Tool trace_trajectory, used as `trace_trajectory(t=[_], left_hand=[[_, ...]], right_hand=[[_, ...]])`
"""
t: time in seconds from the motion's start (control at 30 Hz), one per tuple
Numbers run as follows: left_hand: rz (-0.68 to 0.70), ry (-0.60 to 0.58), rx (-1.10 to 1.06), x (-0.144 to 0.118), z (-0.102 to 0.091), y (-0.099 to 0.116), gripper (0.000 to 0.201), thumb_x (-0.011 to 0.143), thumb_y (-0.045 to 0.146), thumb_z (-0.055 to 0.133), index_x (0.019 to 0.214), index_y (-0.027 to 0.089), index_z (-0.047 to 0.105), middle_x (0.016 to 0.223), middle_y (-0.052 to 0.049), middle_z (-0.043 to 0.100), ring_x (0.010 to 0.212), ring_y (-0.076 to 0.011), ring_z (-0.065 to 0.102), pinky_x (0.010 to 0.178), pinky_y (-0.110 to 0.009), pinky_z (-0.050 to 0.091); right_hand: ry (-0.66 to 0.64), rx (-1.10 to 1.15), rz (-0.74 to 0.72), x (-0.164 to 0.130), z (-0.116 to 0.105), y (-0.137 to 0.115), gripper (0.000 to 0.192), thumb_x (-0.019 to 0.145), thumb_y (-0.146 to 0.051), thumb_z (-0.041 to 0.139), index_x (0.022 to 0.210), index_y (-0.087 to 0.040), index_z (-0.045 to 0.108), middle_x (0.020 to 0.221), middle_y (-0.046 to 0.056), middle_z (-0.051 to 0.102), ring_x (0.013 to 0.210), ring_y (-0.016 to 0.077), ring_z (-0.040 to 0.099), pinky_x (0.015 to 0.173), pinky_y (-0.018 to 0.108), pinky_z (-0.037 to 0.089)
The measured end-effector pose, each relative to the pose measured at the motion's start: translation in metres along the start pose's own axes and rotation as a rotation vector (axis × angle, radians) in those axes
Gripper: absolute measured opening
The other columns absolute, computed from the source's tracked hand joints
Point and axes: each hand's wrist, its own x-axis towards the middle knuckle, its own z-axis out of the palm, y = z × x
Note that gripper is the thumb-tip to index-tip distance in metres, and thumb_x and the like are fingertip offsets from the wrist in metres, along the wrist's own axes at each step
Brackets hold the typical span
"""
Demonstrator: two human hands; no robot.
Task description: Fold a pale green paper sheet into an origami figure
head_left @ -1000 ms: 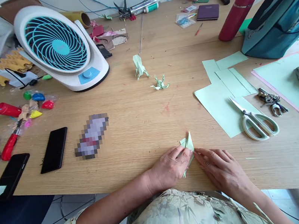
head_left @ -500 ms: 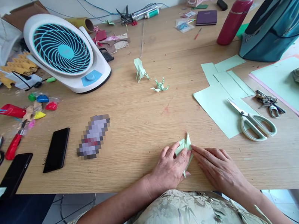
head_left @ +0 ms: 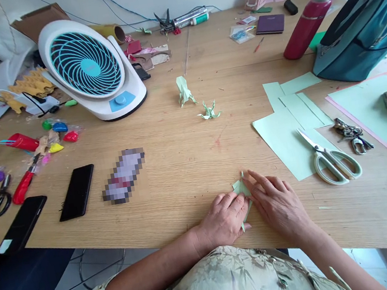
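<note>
A small piece of folded light-green paper [head_left: 239, 187] with a pointed tip lies at the table's front, partly hidden under my fingers. My left hand [head_left: 223, 218] is closed over its lower part and holds it against the table. From the other side, my right hand [head_left: 277, 200] has its fingertips closed on the paper near the upper tip; its thumb is hidden. Farther up the table stand two folded green paper figures, a taller one [head_left: 184, 91] and a low one with spread points [head_left: 209, 110].
White-handled scissors [head_left: 336, 161] rest partly on green paper sheets [head_left: 277, 141], beside keys [head_left: 353, 134]. Several phones, one a black phone [head_left: 76, 192], lie to the left, below a fan [head_left: 93, 67]. A red bottle [head_left: 307, 29] and a teal bag [head_left: 356, 36] stand back right.
My right hand has shifted up along the paper toward its tip, with the index finger now raised higher. My left hand covers more of the paper. Part of another person appears at the left edge.
</note>
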Motion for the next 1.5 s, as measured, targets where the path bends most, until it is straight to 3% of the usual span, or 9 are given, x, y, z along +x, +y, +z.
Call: trace_trajectory(t=[0.3,0.4,0.53,0.67,0.77,1.0,1.27,1.5], left_hand=[[-0.025,-0.002,-0.014,0.002,-0.004,0.002,0.057,0.094,0.048,0.059,0.132,0.006,0.054,0.135,-0.016,0.059,0.115,-0.0274,0.054,0.094,-0.039,0.047],[-0.046,0.022,-0.042,0.003,-0.003,0.003,0.050,0.094,0.045,0.059,0.128,0.008,0.056,0.131,-0.015,0.061,0.110,-0.0274,0.056,0.092,-0.041,0.049],[-0.049,0.066,-0.072,0.003,0.000,0.004,0.036,0.097,0.030,0.051,0.127,0.010,0.056,0.134,-0.014,0.060,0.106,-0.0265,0.059,0.087,-0.040,0.052],[-0.014,0.088,-0.164,-0.001,-0.005,-0.001,0.037,0.100,0.020,0.044,0.134,0.007,0.050,0.136,-0.017,0.059,0.116,-0.0235,0.059,0.100,-0.036,0.051],[-0.019,0.118,-0.269,-0.005,-0.012,-0.011,0.031,0.103,0.016,0.037,0.129,0.010,0.053,0.139,-0.014,0.057,0.123,-0.0199,0.057,0.106,-0.031,0.049],[-0.013,0.071,-0.437,0.002,-0.019,-0.033,0.012,0.096,0.015,0.056,0.098,0.015,0.068,0.107,-0.006,0.069,0.101,-0.0183,0.064,0.093,-0.029,0.051],[-0.222,-0.028,-0.604,0.022,-0.030,-0.042,0.008,0.092,0.015,0.063,0.093,0.018,0.070,0.088,0.000,0.068,0.081,-0.0128,0.063,0.073,-0.022,0.044],[-0.384,0.003,-0.578,0.029,-0.027,-0.042,0.009,0.087,0.011,0.065,0.081,0.017,0.062,0.078,0.003,0.062,0.073,-0.0117,0.058,0.068,-0.023,0.042]], right_hand=[[0.043,0.076,0.000,0.006,0.005,0.009,0.045,0.100,-0.023,0.047,0.144,-0.021,0.049,0.150,0.011,0.049,0.113,0.0306,0.054,0.086,0.046,0.050],[0.108,0.231,-0.018,0.000,0.001,0.000,0.046,0.100,-0.022,0.045,0.146,-0.021,0.045,0.148,0.014,0.050,0.119,0.0306,0.053,0.091,0.047,0.050],[0.194,0.497,-0.003,-0.013,-0.001,-0.018,0.047,0.100,-0.014,0.042,0.146,-0.019,0.041,0.134,0.015,0.058,0.115,0.0231,0.058,0.093,0.038,0.052],[0.239,0.453,-0.007,-0.022,0.006,-0.027,0.044,0.099,-0.010,0.039,0.143,-0.018,0.043,0.128,0.013,0.061,0.113,0.0217,0.061,0.093,0.037,0.052],[0.254,0.412,0.011,-0.024,0.009,-0.028,0.040,0.099,-0.012,0.043,0.138,-0.017,0.047,0.130,0.014,0.060,0.113,0.0215,0.062,0.093,0.036,0.052],[0.282,0.302,-0.052,-0.017,0.006,-0.031,0.023,0.099,-0.019,0.049,0.122,-0.016,0.055,0.122,0.014,0.064,0.111,0.0234,0.064,0.090,0.037,0.053],[0.251,0.381,0.037,-0.020,0.003,-0.034,0.009,0.098,-0.020,0.052,0.105,-0.019,0.058,0.120,0.014,0.062,0.103,0.0219,0.065,0.083,0.035,0.056],[0.229,0.374,-0.009,-0.020,0.002,-0.033,0.018,0.097,-0.016,0.052,0.112,-0.019,0.062,0.117,0.013,0.063,0.100,0.0212,0.066,0.085,0.035,0.056]])
